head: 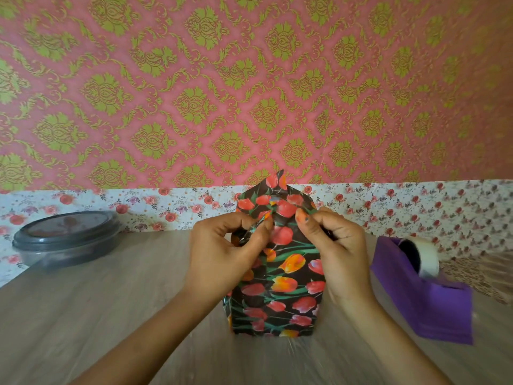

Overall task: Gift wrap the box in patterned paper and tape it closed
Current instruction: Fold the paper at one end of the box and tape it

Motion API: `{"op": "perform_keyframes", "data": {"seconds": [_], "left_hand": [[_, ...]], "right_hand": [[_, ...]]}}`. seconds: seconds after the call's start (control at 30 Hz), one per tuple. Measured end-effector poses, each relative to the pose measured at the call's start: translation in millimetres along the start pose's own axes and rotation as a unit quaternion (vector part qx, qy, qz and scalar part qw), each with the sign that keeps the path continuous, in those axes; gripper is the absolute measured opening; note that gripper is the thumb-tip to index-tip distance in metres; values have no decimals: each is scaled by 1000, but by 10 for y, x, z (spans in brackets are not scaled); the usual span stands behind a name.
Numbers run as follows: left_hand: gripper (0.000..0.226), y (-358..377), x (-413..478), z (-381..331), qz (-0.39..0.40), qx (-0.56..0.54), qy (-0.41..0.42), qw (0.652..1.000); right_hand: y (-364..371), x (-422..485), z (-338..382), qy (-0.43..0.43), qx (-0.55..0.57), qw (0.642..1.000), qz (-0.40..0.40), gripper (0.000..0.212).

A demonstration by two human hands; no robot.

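Observation:
A box wrapped in black paper with red and orange tulips (280, 290) stands upright on the wooden table (97, 315) in the middle of the head view. At its top, paper flaps rise to a point against the wall. My left hand (222, 254) pinches a fold of paper at the upper left of the box. My right hand (336, 245) pinches the paper at the upper right, thumb pressed on the flap. The box itself is hidden under the paper.
A purple tape dispenser (427, 298) with a roll of clear tape (422, 255) sits to the right of the box. A dark round lidded container (66, 237) rests at the far left by the wall. Patterned wallpaper (249, 93) stands close behind the table.

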State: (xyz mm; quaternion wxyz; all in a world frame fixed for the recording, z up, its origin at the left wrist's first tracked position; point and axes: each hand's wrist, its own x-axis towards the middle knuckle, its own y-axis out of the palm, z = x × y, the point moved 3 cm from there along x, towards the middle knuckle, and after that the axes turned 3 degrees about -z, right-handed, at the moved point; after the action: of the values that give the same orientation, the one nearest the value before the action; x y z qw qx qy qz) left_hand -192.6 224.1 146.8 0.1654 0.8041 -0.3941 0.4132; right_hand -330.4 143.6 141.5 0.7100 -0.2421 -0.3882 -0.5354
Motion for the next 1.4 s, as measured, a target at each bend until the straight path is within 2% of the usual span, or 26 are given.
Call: {"op": "perform_keyframes", "data": {"seconds": [0.13, 0.27, 0.33, 0.4, 0.57, 0.67, 0.73, 0.8, 0.87, 0.9, 0.93, 1.0, 1.07, 1.17, 1.23, 1.3, 1.4], "left_hand": [[32, 14, 28, -7, -22, 18, -8, 1000], [36, 5, 70, -19, 6, 43, 11, 999], [44, -12, 127, -11, 25, 52, 18, 998], [46, -33, 174, -10, 48, 77, 33, 995], [55, -45, 190, -28, 38, 103, 33, 993], [75, -56, 196, -20, 0, 65, -26, 998], [89, -58, 153, -20, -7, 74, -13, 997], [79, -42, 119, -46, 7, 60, 0, 998], [47, -66, 161, -54, 5, 2, -3, 1000], [39, -98, 205, -43, 7, -33, -17, 999], [44, -136, 243, -4, 14, -46, -29, 998], [78, -180, 260, 83, 57, -2, -25, 998], [101, -145, 213, 161, 126, 16, -67, 990], [121, -87, 151, 274, 202, -104, -216, 950], [134, -80, 151, 315, 223, -139, -257, 930], [138, -91, 171, 336, 222, -133, -268, 928], [117, -75, 186, 355, 219, -119, -270, 930]], "right_hand": [[-6, 18, 61, -3, -14, 1000, 11, 43], [-29, 68, 147, -14, -68, 996, 50, 52], [-32, 105, 183, -11, -94, 993, 64, 46], [-10, 151, 211, 5, -110, 990, 85, 22], [48, 220, 260, 10, -119, 982, 144, 27], [25, 233, 245, 20, -101, 985, 136, 23], [25, 233, 215, 34, -96, 988, 119, 31], [35, 233, 187, 50, -94, 989, 104, 34], [44, 229, 186, 55, -90, 989, 104, 37], [45, 230, 181, 55, -90, 989, 106, 39], [43, 233, 172, 57, -95, 988, 107, 41], [51, 241, 173, 58, -105, 986, 113, 40], [59, 252, 190, 62, -114, 984, 120, 29], [43, 269, 214, 74, -121, 981, 132, 16], [33, 301, 230, 74, -139, 977, 143, 10], [31, 361, 241, 77, -166, 970, 161, 11], [37, 434, 262, 110, -135, 964, 201, 28]]}}
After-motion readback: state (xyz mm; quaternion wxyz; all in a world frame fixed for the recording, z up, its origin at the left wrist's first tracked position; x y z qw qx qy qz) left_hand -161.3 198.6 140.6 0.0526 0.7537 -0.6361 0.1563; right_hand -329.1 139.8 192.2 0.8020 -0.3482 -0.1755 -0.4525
